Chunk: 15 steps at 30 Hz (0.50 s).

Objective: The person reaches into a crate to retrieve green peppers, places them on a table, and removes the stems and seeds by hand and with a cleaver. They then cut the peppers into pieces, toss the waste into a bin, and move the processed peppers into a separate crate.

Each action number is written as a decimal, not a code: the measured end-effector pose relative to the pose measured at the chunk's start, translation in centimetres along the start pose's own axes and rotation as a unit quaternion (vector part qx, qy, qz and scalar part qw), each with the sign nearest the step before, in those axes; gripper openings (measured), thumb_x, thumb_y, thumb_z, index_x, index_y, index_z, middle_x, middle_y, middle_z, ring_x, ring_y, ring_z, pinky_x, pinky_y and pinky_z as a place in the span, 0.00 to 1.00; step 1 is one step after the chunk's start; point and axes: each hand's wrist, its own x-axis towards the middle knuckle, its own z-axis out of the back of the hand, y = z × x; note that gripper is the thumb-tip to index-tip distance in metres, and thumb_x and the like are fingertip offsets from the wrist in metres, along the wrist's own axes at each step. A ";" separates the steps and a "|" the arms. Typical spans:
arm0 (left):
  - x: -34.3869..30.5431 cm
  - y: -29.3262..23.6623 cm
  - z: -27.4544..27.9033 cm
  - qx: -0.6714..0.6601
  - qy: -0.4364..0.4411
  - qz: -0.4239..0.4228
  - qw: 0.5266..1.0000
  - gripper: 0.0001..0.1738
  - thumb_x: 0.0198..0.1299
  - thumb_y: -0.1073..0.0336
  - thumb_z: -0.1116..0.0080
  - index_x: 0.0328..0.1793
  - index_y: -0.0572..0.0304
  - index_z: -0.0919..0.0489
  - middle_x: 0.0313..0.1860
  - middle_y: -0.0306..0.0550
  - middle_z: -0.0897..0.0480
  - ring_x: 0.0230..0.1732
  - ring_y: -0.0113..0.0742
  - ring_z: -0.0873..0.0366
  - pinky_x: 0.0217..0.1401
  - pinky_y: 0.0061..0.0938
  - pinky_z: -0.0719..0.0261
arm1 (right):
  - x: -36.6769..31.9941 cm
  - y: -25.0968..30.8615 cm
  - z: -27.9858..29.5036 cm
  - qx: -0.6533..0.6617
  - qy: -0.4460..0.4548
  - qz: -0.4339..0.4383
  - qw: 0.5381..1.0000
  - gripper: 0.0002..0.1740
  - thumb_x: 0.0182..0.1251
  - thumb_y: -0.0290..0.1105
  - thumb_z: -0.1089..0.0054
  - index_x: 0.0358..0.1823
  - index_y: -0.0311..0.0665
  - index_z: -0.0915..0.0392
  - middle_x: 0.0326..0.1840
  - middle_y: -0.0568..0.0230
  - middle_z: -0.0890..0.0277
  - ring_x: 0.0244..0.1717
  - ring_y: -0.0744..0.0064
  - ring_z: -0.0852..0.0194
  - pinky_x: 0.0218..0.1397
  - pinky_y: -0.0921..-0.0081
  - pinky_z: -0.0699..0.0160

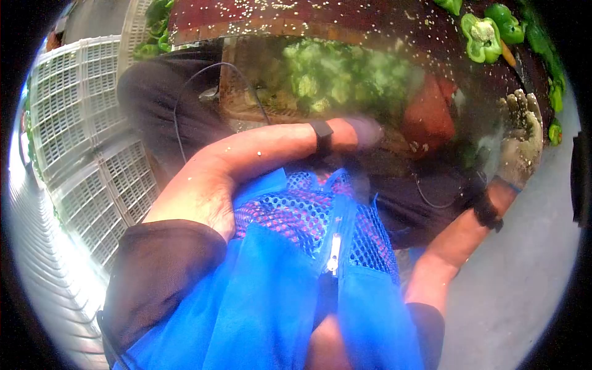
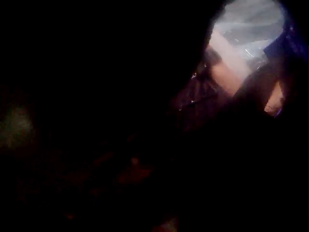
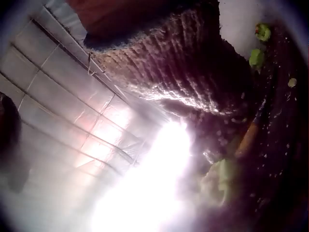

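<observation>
In the head view the left hand [image 1: 365, 132] is a blur over the lap, its fingers too unclear to read; the left wrist view is nearly black. A red object [image 1: 431, 117] is just beyond it. The right hand [image 1: 521, 139], in a knit glove [image 3: 174, 63] dotted with pale seeds, has its fingers extended at the board's right side, and no held object shows. Above those fingers are an orange-handled knife [image 1: 508, 54] and a cut green pepper [image 1: 481, 38]. The right wrist view also shows the orange handle [image 3: 248, 137] beside the glove.
A seed-strewn dark red board [image 1: 370, 15] spans the far side. Beneath it, a container holds a pile of green pieces [image 1: 333, 74]. White plastic crates [image 1: 77, 92] stand at the left. More green peppers [image 1: 557, 95] lie along the right edge. A thin cable [image 1: 179, 111] loops over one leg.
</observation>
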 end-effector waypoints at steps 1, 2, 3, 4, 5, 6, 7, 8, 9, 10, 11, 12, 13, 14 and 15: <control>-0.2 0.1 0.6 -0.009 -0.002 -0.023 1.000 0.11 0.54 0.66 0.46 0.35 0.67 0.17 0.32 0.62 0.17 0.35 0.58 0.17 0.36 0.46 0.20 | -0.1 0.0 -0.1 -0.001 -0.004 0.001 1.000 0.22 0.69 0.23 0.60 0.62 0.28 0.32 0.61 0.41 0.28 0.61 0.50 0.27 0.70 0.49 0.33; -0.3 0.3 1.0 -0.018 -0.006 -0.044 0.999 0.11 0.54 0.66 0.46 0.34 0.67 0.17 0.31 0.61 0.17 0.35 0.58 0.17 0.36 0.46 0.20 | -0.1 0.1 -0.2 -0.001 -0.005 0.003 1.000 0.21 0.69 0.23 0.60 0.62 0.28 0.33 0.61 0.41 0.28 0.61 0.50 0.27 0.70 0.49 0.33; -0.3 0.9 0.6 -0.032 -0.069 -0.062 0.995 0.12 0.55 0.66 0.47 0.37 0.67 0.18 0.32 0.62 0.17 0.35 0.58 0.17 0.35 0.46 0.20 | -0.1 0.1 -0.3 0.004 -0.010 0.001 1.000 0.21 0.69 0.24 0.60 0.63 0.28 0.33 0.61 0.41 0.28 0.61 0.50 0.27 0.71 0.49 0.33; -0.2 1.7 -0.1 -0.045 -0.131 -0.079 0.987 0.13 0.56 0.65 0.47 0.40 0.66 0.18 0.33 0.62 0.17 0.35 0.58 0.18 0.34 0.45 0.20 | -0.2 0.0 -0.4 0.009 -0.014 0.000 1.000 0.21 0.70 0.24 0.61 0.63 0.28 0.33 0.61 0.41 0.28 0.61 0.50 0.27 0.71 0.49 0.33; 0.0 2.3 -0.2 -0.058 -0.193 -0.096 0.975 0.14 0.56 0.64 0.48 0.43 0.66 0.19 0.34 0.63 0.17 0.34 0.58 0.18 0.34 0.44 0.20 | -0.2 0.0 -0.3 0.015 -0.018 -0.002 1.000 0.21 0.71 0.24 0.61 0.63 0.28 0.33 0.61 0.41 0.28 0.61 0.50 0.27 0.71 0.50 0.34; 0.6 3.1 -0.2 0.016 -0.192 -0.087 0.977 0.16 0.57 0.64 0.49 0.47 0.66 0.21 0.35 0.63 0.17 0.34 0.57 0.18 0.34 0.43 0.20 | 0.2 -0.1 0.6 0.080 0.111 -0.018 0.990 0.21 0.71 0.24 0.62 0.64 0.27 0.34 0.61 0.40 0.29 0.61 0.50 0.27 0.72 0.49 0.35; 1.6 3.8 0.0 0.089 -0.187 -0.079 0.975 0.17 0.58 0.64 0.49 0.51 0.65 0.23 0.36 0.63 0.18 0.34 0.56 0.19 0.34 0.42 0.20 | 0.8 -0.3 2.1 0.144 0.235 -0.034 0.961 0.21 0.72 0.25 0.63 0.64 0.27 0.35 0.61 0.40 0.29 0.61 0.50 0.27 0.72 0.49 0.35; 3.2 4.6 0.1 0.118 -0.159 -0.045 0.979 0.19 0.59 0.64 0.50 0.55 0.65 0.25 0.37 0.63 0.18 0.35 0.54 0.19 0.35 0.40 0.20 | 1.1 -0.4 3.2 0.205 0.352 -0.048 0.912 0.21 0.73 0.25 0.63 0.65 0.26 0.35 0.62 0.40 0.29 0.61 0.50 0.27 0.72 0.49 0.36; 4.8 5.5 0.3 0.149 -0.130 -0.013 0.980 0.21 0.59 0.65 0.50 0.58 0.64 0.27 0.39 0.63 0.18 0.35 0.53 0.19 0.35 0.39 0.20 | 0.9 -0.4 3.2 0.204 0.350 -0.042 0.913 0.22 0.73 0.25 0.64 0.65 0.26 0.36 0.62 0.39 0.30 0.61 0.49 0.27 0.73 0.49 0.37; 7.5 6.3 0.5 0.136 -0.078 0.047 0.987 0.23 0.59 0.65 0.50 0.61 0.64 0.29 0.40 0.62 0.19 0.35 0.52 0.20 0.36 0.38 0.20 | 0.4 -0.3 2.8 0.201 0.348 -0.035 0.915 0.22 0.74 0.25 0.65 0.66 0.25 0.37 0.62 0.39 0.30 0.61 0.49 0.27 0.73 0.49 0.38; 9.4 7.0 0.3 0.121 -0.055 0.088 0.987 0.23 0.59 0.65 0.50 0.61 0.64 0.29 0.41 0.62 0.19 0.36 0.51 0.20 0.37 0.38 0.20 | 0.2 -0.3 2.5 0.197 0.347 -0.030 0.917 0.22 0.74 0.26 0.66 0.66 0.25 0.37 0.63 0.38 0.31 0.61 0.49 0.28 0.74 0.48 0.39; 10.7 7.2 0.3 0.100 -0.060 0.112 0.987 0.23 0.59 0.65 0.50 0.61 0.63 0.29 0.41 0.61 0.19 0.36 0.51 0.20 0.37 0.38 0.21 | 0.2 -0.1 2.4 0.209 0.360 -0.039 0.908 0.23 0.75 0.26 0.69 0.67 0.24 0.40 0.64 0.37 0.33 0.63 0.49 0.30 0.76 0.48 0.43; 12.2 7.4 0.3 0.078 -0.069 0.137 0.985 0.23 0.59 0.65 0.50 0.61 0.63 0.29 0.41 0.61 0.19 0.37 0.51 0.20 0.38 0.38 0.21 | 0.0 -0.1 2.4 0.214 0.351 -0.044 0.910 0.23 0.75 0.26 0.69 0.68 0.24 0.40 0.65 0.36 0.33 0.64 0.49 0.31 0.76 0.48 0.44; 13.4 7.7 0.2 0.062 -0.079 0.153 0.983 0.23 0.59 0.65 0.49 0.61 0.63 0.29 0.42 0.61 0.19 0.37 0.51 0.20 0.38 0.37 0.21 | -0.3 0.0 2.3 0.219 0.343 -0.050 0.912 0.23 0.75 0.25 0.70 0.68 0.24 0.41 0.65 0.36 0.34 0.65 0.49 0.32 0.77 0.48 0.45; 14.5 8.0 0.0 0.049 -0.085 0.166 0.981 0.23 0.60 0.65 0.49 0.61 0.63 0.29 0.42 0.61 0.19 0.38 0.50 0.20 0.39 0.37 0.21 | -0.6 0.1 2.0 0.223 0.336 -0.055 0.913 0.23 0.75 0.25 0.70 0.69 0.24 0.41 0.66 0.36 0.35 0.66 0.49 0.33 0.77 0.49 0.46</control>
